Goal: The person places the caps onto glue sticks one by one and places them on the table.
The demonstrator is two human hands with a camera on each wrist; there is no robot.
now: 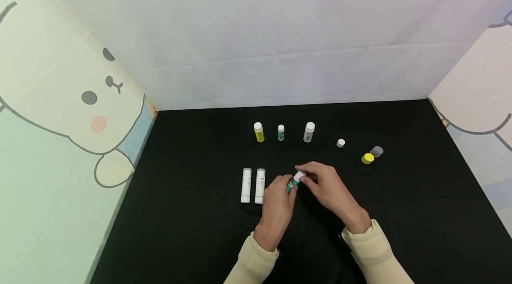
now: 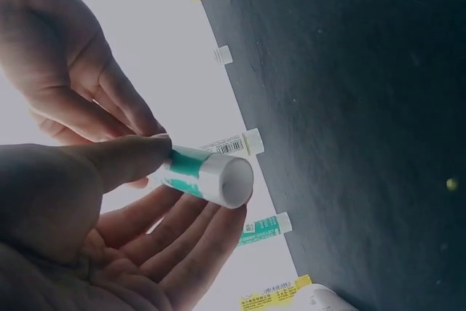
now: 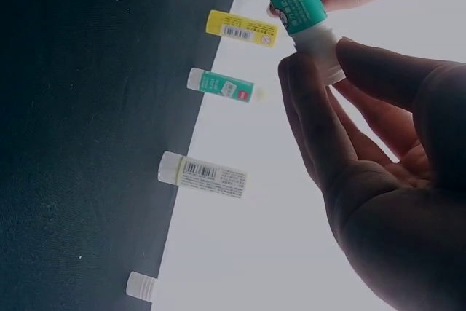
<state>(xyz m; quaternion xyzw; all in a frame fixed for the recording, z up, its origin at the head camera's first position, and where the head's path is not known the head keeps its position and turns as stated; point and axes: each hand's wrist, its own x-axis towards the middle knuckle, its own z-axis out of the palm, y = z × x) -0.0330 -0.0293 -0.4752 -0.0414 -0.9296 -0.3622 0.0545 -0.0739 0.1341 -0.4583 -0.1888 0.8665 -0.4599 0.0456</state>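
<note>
Your right hand (image 1: 330,187) pinches the white end (image 3: 320,43) of the green stick (image 1: 294,184), thumb against fingertips; your left hand (image 1: 277,204) grips the green body. Stick tilted, above the surface (image 1: 192,230), about midway between its left and right edges. Best to align both hands along the stick; skewing the white end would probably bind it. White tubes (image 1: 246,186) just left of your left hand: mind them. Yellow cap (image 1: 367,158) toward the right edge, well apart.
</note>
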